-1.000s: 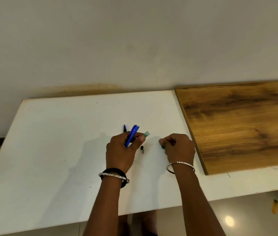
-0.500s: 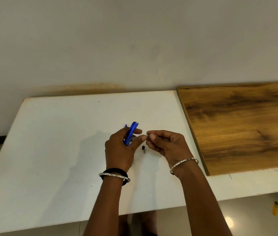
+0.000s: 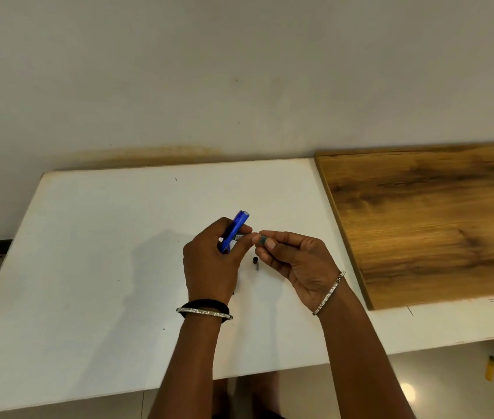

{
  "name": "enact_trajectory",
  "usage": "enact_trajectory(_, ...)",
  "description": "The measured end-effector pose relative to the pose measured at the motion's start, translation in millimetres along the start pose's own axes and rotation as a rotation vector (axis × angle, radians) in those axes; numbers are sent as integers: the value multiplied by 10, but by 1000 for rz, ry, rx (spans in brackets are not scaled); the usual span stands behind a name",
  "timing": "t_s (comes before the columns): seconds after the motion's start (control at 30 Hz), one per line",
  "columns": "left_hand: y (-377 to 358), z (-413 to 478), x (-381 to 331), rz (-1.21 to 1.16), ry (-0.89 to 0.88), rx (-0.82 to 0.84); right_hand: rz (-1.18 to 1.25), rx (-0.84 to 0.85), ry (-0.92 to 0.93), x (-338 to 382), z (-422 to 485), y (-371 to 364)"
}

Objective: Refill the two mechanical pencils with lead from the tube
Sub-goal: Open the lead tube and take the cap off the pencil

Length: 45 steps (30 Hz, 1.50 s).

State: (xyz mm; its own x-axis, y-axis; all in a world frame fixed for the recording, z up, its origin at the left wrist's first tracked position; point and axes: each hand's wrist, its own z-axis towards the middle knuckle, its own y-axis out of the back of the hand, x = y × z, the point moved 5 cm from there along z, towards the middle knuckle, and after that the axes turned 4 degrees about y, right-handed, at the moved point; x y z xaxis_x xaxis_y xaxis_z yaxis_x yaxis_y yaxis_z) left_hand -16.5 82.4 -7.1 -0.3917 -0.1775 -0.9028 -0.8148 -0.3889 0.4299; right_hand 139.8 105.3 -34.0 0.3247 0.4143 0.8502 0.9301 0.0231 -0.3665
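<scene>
In left hand (image 3: 212,261): blue pencil (image 3: 236,229) gripped by curled fingers, held above white table (image 3: 88,267); second pencil not clearly seen.
In right hand (image 3: 297,261): grey-green piece (image 3: 261,239) pinched by thumb and finger, close to left fingertips; maybe lead tube or its lid, cannot be told.
Loose on table between hands: black part (image 3: 255,263).
Risks: thin lead could be snapped if pushed in crooked, or spilled if tube is tipped; black part could be bumped and lost.
Writing: white label (image 3: 238,236) seen by left thumb, too small to be read.
</scene>
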Motion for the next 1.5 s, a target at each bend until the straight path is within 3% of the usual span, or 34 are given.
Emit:
enact_trajectory(0.37,27,28,66,-65,45,48,15,-53,-7,8,1,42)
enact_trajectory(1.03,-73,-4,201,-141,256,235,-260,-116,308,214,64,49)
enact_trajectory(1.5,-48,-18,197,-111,266,231,-325,-308,390,232,84,160)
